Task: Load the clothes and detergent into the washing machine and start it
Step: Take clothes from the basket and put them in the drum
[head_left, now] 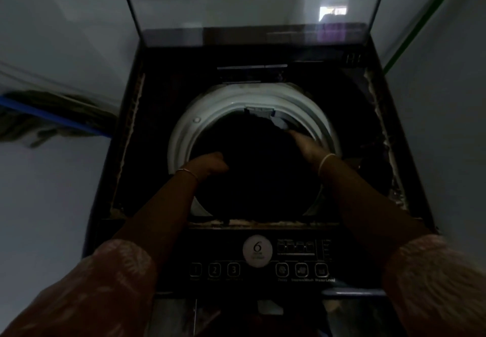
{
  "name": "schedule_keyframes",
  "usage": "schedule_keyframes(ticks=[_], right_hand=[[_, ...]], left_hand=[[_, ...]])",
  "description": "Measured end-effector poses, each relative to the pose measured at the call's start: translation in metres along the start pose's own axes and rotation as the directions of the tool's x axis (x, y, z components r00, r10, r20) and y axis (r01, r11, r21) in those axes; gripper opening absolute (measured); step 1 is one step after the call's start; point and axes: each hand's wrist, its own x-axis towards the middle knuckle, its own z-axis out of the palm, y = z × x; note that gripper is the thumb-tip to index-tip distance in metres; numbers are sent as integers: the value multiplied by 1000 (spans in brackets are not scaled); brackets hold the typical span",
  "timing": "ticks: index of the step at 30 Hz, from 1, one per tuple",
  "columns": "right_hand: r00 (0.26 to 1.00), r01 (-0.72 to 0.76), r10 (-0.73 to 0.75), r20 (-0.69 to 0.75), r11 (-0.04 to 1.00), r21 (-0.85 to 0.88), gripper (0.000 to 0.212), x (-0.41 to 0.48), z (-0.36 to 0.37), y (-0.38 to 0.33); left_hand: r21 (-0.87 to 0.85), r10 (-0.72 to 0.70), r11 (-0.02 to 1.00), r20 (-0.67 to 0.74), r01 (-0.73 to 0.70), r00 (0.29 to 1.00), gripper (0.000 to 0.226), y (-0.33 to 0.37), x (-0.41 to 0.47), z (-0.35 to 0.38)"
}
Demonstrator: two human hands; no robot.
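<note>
Dimly, both hands (pixel 211 163) (pixel 306 145) inside drum (pixel 181 131), grip unclear

Washing machine (pixel 355 126) sits centre, walls behind & either side. Lid (pixel 252 0) stands upright at the back. Drum opening (pixel 184 126) is mid top deck, w/ control panel (pixel 263 257) along near edge, in front of it. Left hand (pixel 210 164) is over drum's near-left rim; right hand (pixel 306 146) is just inside right rim. A heap (pixel 39 115), too blurred to ID, lies left of machine.
</note>
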Motion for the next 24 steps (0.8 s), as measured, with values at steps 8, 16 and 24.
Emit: schedule_keyframes(ticks=[8, 16, 24], right_hand=[[962, 40, 131, 238, 800, -599, 48, 10, 21, 16], [973, 72, 47, 224, 868, -492, 40, 10, 20, 15], [988, 68, -85, 132, 989, 130, 16, -30, 1, -13]], left_hand=[[248, 64, 965, 104, -88, 993, 34, -2, 8, 6], [182, 200, 961, 64, -208, 978, 31, -3, 10, 4], [-309, 449, 811, -217, -497, 867, 25, 46, -28, 13]])
